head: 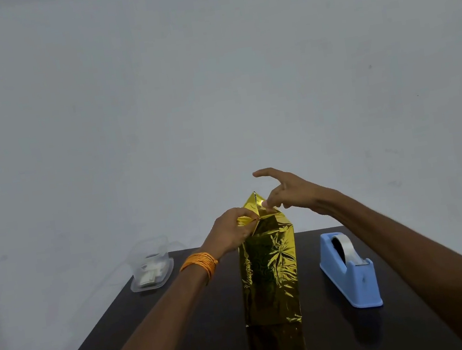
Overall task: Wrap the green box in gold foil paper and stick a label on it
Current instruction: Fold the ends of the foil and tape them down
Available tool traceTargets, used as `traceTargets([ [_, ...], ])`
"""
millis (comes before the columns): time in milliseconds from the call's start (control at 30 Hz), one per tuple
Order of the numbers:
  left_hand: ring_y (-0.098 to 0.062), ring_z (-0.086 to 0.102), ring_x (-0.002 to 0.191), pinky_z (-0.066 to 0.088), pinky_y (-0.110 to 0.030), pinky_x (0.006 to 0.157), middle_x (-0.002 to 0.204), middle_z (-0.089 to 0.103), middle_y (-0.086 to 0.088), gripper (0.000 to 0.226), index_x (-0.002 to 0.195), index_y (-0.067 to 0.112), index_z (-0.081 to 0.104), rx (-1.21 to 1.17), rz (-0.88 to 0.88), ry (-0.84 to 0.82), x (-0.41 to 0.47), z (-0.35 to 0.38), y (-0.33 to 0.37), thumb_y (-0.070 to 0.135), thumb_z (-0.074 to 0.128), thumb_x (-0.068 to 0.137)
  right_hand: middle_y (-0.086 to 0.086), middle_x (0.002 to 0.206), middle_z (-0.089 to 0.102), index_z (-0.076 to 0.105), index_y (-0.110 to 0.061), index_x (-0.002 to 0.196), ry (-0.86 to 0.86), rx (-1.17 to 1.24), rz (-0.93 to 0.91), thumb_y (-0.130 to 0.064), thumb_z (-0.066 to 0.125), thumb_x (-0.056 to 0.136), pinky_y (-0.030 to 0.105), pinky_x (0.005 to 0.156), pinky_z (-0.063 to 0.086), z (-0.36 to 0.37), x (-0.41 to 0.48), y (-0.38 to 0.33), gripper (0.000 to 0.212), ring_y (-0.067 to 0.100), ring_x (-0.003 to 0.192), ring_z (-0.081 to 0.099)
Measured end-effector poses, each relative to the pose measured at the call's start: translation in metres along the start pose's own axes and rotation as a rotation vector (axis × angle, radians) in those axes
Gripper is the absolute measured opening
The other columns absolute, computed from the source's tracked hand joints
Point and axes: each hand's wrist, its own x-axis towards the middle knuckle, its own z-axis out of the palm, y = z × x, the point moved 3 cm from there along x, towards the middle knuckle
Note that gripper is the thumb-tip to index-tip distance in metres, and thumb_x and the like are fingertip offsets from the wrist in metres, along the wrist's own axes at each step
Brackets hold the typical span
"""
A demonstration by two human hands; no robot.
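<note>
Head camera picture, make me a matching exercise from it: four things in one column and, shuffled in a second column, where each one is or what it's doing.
Column one
1 wrapped box
2 tape dispenser
3 clear container
4 left hand

Column two
A blue, on the table to the right of the box
B holds white pieces, at the table's far left corner
C stands upright in the middle of the table
D pinches the gold foil at the top fold

Pairs: 1-C, 2-A, 3-B, 4-D
</note>
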Motion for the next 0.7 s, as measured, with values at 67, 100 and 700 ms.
traceTargets([
  [67,-0.022,0.052,0.114,0.044,-0.026,0.084,0.137,0.052,-0.006,0.025,0.120,0.020,0.066,-0.009,-0.007,0.000,0.000,-0.001,0.001,0.025,0.059,0.096,0.008,0.089,0.072,0.039,-0.034,0.145,-0.039,-0.020,-0.011,-0.013,0.072,0.089,0.025,0.069,0.042,0.002,0.003,-0.003,0.069,0.014,0.082,0.059],
  [100,-0.021,0.053,0.113,0.044,-0.027,0.084,0.136,0.052,-0.006,0.025,0.119,0.019,0.066,-0.006,-0.007,0.000,0.000,-0.001,0.002,0.025,0.059,0.096,0.007,0.089,0.070,0.039,-0.033,0.145,-0.063,-0.032,-0.014,-0.013,0.071,0.089,0.024,0.069,0.042,0.003,0.004,-0.004,0.068,0.014,0.083,0.058],
  [700,-0.029,0.056,0.117,0.046,-0.035,0.094,0.136,0.054,-0.014,0.026,0.121,0.019,0.064,0.010,-0.045,-0.057,0.012,0.000,-0.003,0.026,0.060,0.096,-0.002,0.129,0.056,0.037,-0.020,0.150,-0.211,-0.333,-0.014,-0.008,0.065,0.091,0.025,0.090,0.043,0.024,0.033,0.000,0.066,0.011,0.109,0.053],
])
